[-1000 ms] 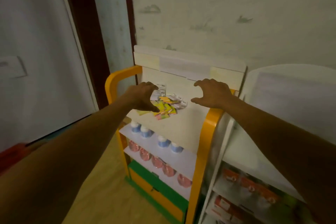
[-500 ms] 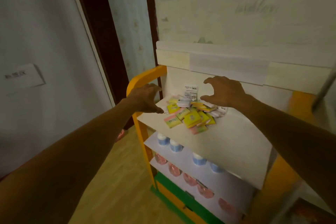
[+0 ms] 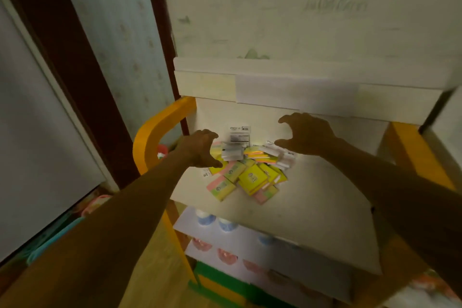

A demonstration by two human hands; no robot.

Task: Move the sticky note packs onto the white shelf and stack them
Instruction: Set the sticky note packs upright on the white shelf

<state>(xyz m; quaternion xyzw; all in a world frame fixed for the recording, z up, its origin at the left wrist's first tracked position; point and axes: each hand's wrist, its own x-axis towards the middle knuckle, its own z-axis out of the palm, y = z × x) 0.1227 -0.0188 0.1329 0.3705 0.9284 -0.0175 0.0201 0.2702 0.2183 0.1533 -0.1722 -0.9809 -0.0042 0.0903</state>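
A loose pile of sticky note packs (image 3: 250, 175), yellow, pink and green, lies on the white top shelf (image 3: 312, 207) of an orange-framed rack. Several white packs with printed labels (image 3: 237, 144) sit at the back of the pile. My left hand (image 3: 200, 149) hovers at the pile's left edge with fingers spread and bent, holding nothing. Above the pile's right side my right hand (image 3: 305, 135) is held out the same way, fingers spread and bent, and it holds nothing either.
The rack has an orange side frame (image 3: 155, 132) and a white back panel (image 3: 300, 87) against the wall. Lower shelves carry blue-capped jars (image 3: 215, 220) and pink items (image 3: 226, 254). A dark door frame (image 3: 82, 70) stands left. Wooden floor shows below.
The view has come closer to the rack and shifted right to left. Both hands stay spread on either side of the pile, now nearer to the packs.
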